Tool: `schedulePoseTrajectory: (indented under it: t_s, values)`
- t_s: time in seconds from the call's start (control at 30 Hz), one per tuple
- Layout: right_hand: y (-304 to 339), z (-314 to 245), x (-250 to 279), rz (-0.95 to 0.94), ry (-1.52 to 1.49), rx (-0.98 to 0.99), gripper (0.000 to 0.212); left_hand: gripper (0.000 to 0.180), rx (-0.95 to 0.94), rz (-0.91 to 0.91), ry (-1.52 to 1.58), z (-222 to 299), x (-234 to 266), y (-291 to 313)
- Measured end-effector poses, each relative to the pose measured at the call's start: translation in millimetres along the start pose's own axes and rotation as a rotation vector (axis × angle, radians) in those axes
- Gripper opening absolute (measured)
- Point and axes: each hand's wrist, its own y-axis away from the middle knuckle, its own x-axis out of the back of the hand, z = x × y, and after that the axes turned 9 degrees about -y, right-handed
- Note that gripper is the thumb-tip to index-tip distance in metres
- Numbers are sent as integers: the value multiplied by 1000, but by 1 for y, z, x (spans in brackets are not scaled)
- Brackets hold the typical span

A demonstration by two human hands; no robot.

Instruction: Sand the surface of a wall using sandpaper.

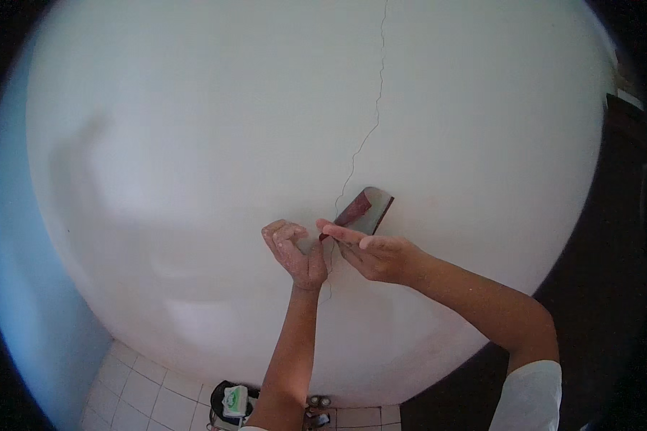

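The left forearm (289,352) rises steeply from the lower edge to the left hand (295,255) near the centre, its fingers loosely curled toward the upper left and parted from the thumb. From a bent right elbow (543,320) at lower right, the right forearm (474,292) slants up and leftward to the right hand (382,256), whose gripping fingers point left, close beside the left hand.

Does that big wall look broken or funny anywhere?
Yes: a thin, jagged crack runs down the pale wall, past the curled red-and-grey sheet. It looks odd because the wall around it is mostly smooth.
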Motion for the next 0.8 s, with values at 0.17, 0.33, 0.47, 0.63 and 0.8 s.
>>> schedulePoseTrajectory:
  t_s: [0.17,0.33,0.47,0.63,0.8]
  values:
    - [-12,13,6,-2,-10,-120,29,33,26,-14,32,-5,4,2]
    - [1,2,-5,-26,103,46,31,33,23,17,47,-2,-4,5]
    - [-8,6,1,-59,-9,-112,30,35,47,-8,49,-1,1,4]
    - [-10,2,-1,11,131,81,27,35,43,14,42,-2,4,2]
    - [-5,1,6,-54,73,-37,24,36,22,-8,24,2,3,2]
